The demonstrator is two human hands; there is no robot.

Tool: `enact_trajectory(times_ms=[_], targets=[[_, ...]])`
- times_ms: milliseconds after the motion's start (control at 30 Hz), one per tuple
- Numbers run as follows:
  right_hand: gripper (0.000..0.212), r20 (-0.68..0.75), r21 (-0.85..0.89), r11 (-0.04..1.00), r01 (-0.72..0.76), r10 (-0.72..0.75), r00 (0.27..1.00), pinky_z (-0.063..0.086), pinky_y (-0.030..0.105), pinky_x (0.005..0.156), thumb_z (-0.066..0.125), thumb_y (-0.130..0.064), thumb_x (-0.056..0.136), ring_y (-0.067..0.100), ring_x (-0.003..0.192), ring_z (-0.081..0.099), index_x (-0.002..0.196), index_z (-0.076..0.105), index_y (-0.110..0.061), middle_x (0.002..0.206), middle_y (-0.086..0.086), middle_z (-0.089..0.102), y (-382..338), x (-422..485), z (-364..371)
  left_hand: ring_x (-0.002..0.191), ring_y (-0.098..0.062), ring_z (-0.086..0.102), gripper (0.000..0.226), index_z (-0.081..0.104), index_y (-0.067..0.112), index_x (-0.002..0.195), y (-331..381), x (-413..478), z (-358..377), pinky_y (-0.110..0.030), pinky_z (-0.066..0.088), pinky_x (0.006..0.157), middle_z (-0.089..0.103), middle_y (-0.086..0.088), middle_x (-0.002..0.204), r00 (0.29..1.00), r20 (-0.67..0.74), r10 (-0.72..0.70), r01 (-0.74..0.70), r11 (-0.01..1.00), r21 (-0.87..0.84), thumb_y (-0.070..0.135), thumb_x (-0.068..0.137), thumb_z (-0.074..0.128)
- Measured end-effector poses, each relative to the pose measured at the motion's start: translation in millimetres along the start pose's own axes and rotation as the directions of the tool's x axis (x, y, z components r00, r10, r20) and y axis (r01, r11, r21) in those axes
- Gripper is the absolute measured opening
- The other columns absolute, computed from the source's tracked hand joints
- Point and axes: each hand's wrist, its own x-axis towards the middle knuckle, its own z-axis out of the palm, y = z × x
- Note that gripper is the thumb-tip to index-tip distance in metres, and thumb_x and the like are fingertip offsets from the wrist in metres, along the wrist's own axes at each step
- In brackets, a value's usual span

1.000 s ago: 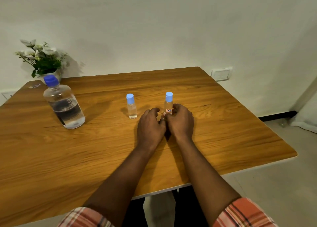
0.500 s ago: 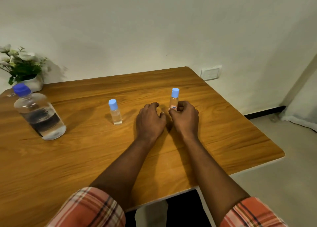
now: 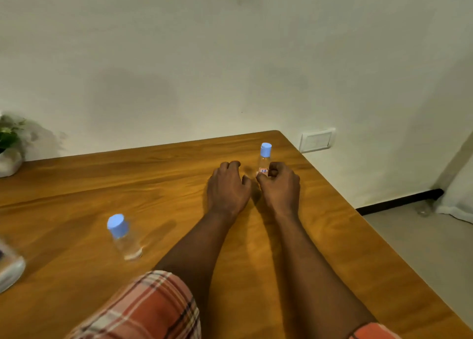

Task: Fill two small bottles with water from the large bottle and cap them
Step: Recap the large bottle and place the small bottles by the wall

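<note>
We read this as the very start: both small bottles are capped, nothing poured, so the step in hand is taking up the first bottle to open it.

The wooden counter (image 3: 76,190) carries everything. The large bottle (image 3: 10,269) is cut off at the frame edge at 8 o'clock, blurred, well apart from the hands. We cannot see its cap.

Left hand (image 3: 227,187) rests on the counter near the middle, just beside the right hand (image 3: 280,185), thumbs nearly meeting.

The labelled small bottle (image 3: 263,163) stands upright at 12 o'clock from the right hand, blue cap (image 3: 266,146) on. The second small bottle (image 3: 125,239) stands at 8 o'clock from the left hand, well apart, with its own blue cap (image 3: 117,225) on. It is motion-blurred and the fill level is unreadable.

Right fingers (image 3: 277,167) are curled round the lower body of the labelled small bottle, thumb on the near side at the label, clamped on it. Left fingers (image 3: 230,164) are loosely curled, tips on the counter, holding nothing, not touching the bottle.

Next move, in our judgement: steady the body with the right hand, bring the left fingers up to the cap and twist it off. The bottle is narrow and light, so it may tip. Then fetch the large bottle from 8 o'clock.
</note>
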Motion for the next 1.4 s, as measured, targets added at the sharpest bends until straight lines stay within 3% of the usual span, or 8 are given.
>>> enact_trajectory(times_ms=[367, 633, 867, 1100, 1267, 1400], targets=[[0.029, -0.027, -0.013, 0.998, 0.057, -0.057, 0.998, 0.053, 0.031, 0.072, 0.070, -0.032, 0.085, 0.017, 0.082, 0.065, 0.108, 0.068, -0.014, 0.099, 0.003, 0.072, 17, 122, 63, 0.114, -0.028, 0.053, 0.045, 0.053, 0.011, 0.129, 0, 119, 66, -0.042, 0.046, 0.093, 0.058, -0.009, 0.124, 0.998, -0.039, 0.040, -0.040, 0.999, -0.003, 0.035, 0.091, 0.052], [0.025, 0.002, -0.109, 0.992, 0.068, -0.068, 0.998, 0.042, 0.026, 0.067, 0.072, -0.027, 0.081, 0.025, 0.087, 0.067, 0.100, 0.071, -0.011, 0.097, 0.008, 0.073, 22, 184, 91, 0.115, -0.030, 0.050, 0.046, 0.051, 0.009, 0.128, -13, 181, 86, -0.039, 0.042, 0.091, 0.055, -0.012, 0.125, 0.997, -0.032, 0.064, -0.062, 0.996, 0.071, 0.034, 0.089, 0.054], [0.022, -0.001, -0.141, 0.987, 0.079, -0.080, 0.997, 0.055, 0.036, 0.073, 0.072, -0.028, 0.078, 0.025, 0.085, 0.067, 0.093, 0.070, -0.013, 0.093, 0.008, 0.072, 27, 195, 102, 0.115, -0.031, 0.051, 0.050, 0.051, 0.010, 0.127, -15, 194, 93, -0.041, 0.043, 0.090, 0.055, -0.012, 0.125, 0.997, 0.019, 0.073, -0.075, 0.990, 0.122, 0.042, 0.089, 0.055], [0.022, 0.031, -0.158, 0.984, 0.084, -0.080, 0.996, 0.045, 0.028, 0.067, 0.072, -0.027, 0.080, 0.024, 0.084, 0.065, 0.095, 0.069, -0.012, 0.094, 0.008, 0.072, 27, 193, 99, 0.113, -0.032, 0.052, 0.049, 0.052, 0.009, 0.126, -16, 191, 95, -0.040, 0.043, 0.090, 0.057, -0.014, 0.123, 0.996, 0.020, 0.086, -0.088, 0.988, 0.130, 0.040, 0.089, 0.055], [0.028, 0.038, -0.202, 0.975, 0.088, -0.082, 0.996, 0.044, 0.030, 0.069, 0.072, -0.025, 0.083, 0.026, 0.089, 0.065, 0.103, 0.068, -0.006, 0.102, 0.012, 0.070, 27, 185, 96, 0.112, -0.030, 0.052, 0.046, 0.052, 0.008, 0.126, -16, 183, 94, -0.039, 0.043, 0.089, 0.057, -0.014, 0.121, 0.996, -0.005, 0.094, -0.093, 0.988, 0.122, 0.036, 0.090, 0.053], [0.025, 0.033, -0.243, 0.967, 0.082, -0.076, 0.997, 0.037, 0.025, 0.063, 0.072, -0.026, 0.082, 0.018, 0.077, 0.056, 0.098, 0.067, -0.007, 0.095, 0.008, 0.069, 28, 173, 90, 0.108, -0.029, 0.053, 0.043, 0.053, 0.008, 0.124, -15, 168, 88, -0.041, 0.046, 0.088, 0.058, -0.014, 0.118, 0.995, -0.018, 0.102, -0.100, 0.990, 0.098, 0.033, 0.089, 0.053]])
